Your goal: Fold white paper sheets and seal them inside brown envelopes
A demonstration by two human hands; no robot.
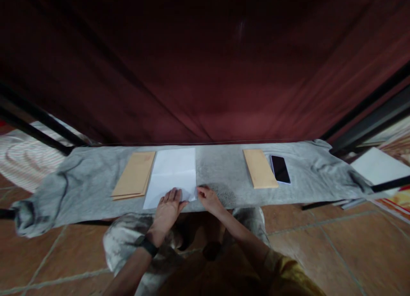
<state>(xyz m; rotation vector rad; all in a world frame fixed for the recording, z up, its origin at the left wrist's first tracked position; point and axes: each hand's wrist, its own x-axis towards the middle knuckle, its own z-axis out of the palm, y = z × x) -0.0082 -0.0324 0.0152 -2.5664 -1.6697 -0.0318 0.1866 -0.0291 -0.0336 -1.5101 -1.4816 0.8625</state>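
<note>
White paper (173,163) with a faint crease across its middle lies on the grey cloth, close to the front edge. My left hand (169,204) rests flat on its lower part, fingers stretched out and pressing down. At the paper's lower right edge is my right hand (208,197), its fingers curled into a pinch against that edge. Along the right side a second layer of paper shows. Left of the paper sits a small stack of brown envelopes (133,174). Another brown envelope (260,168) lies apart to the right.
A phone (280,169) with a dark screen lies beside the right envelope. The grey cloth (221,159) covers a narrow bench. Behind it hangs a dark red curtain (211,95). Black metal bars (374,108) stand at both sides. My knees are under the front edge.
</note>
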